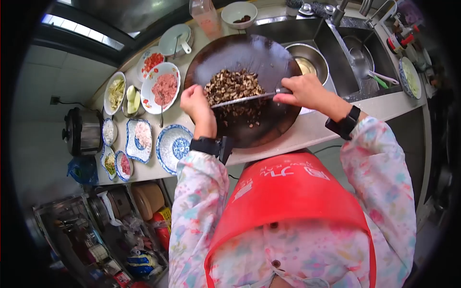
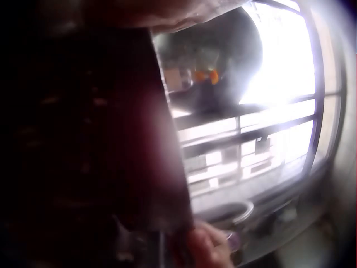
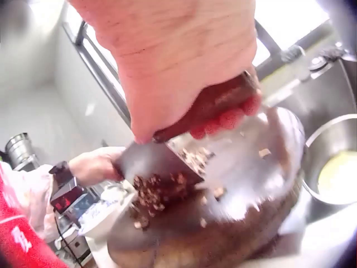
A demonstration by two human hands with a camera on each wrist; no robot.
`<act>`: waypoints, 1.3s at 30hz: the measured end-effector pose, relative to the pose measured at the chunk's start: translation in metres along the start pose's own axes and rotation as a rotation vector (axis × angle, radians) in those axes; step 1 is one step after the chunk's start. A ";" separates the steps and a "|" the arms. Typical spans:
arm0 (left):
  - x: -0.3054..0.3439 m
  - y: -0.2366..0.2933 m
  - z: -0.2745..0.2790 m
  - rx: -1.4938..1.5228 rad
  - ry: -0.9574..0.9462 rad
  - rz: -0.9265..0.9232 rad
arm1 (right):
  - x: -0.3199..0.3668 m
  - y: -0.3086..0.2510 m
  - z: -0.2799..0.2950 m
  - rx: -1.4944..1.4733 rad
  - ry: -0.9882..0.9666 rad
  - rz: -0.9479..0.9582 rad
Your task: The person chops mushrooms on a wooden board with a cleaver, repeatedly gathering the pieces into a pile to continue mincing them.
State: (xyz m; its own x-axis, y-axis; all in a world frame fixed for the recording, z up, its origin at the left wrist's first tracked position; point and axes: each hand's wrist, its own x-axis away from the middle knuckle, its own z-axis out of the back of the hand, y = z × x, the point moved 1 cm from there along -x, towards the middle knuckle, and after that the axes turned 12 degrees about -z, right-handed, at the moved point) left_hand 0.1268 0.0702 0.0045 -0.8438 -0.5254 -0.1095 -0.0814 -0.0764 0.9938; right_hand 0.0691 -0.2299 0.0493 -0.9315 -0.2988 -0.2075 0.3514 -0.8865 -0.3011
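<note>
Chopped dark-and-pale pieces, resembling mushroom (image 1: 233, 84), lie heaped on a round dark chopping block (image 1: 276, 122). Across the heap stretches a cleaver (image 1: 242, 100). My right hand (image 1: 307, 91) grips its handle (image 3: 217, 106), fingers wrapped round the wood in the right wrist view. At the other end of the blade, my left hand (image 1: 198, 108) holds the tip with curled fingers. Small bits cling to the blade (image 3: 150, 162) on its lower part. In the left wrist view the blade (image 2: 128, 151) fills the dark left side, blurred.
Left of the block stand a bowl of minced meat (image 1: 164, 85), an empty blue-patterned bowl (image 1: 174, 149) and several small dishes of cut food. A steel sink (image 1: 288, 31) holding a metal basin (image 1: 322, 60) lies to the right. A white bowl (image 1: 239, 10) is behind.
</note>
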 end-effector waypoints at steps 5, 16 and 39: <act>0.026 0.020 0.018 0.073 0.046 0.151 | 0.008 -0.033 0.029 0.082 -0.102 -0.024; 0.049 0.041 0.036 -0.179 -0.652 -0.173 | 0.036 -0.023 0.029 0.073 -0.079 0.111; 0.066 0.004 0.051 -0.617 -0.221 -0.171 | 0.073 0.007 0.026 -0.719 -0.080 -0.791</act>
State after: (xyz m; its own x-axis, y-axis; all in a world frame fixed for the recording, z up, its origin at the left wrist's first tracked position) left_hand 0.0432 0.0784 0.0018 -0.9400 -0.2818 -0.1921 0.0386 -0.6475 0.7611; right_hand 0.0008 -0.2676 0.0563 -0.9131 0.2241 0.3405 -0.4062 -0.4304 -0.8061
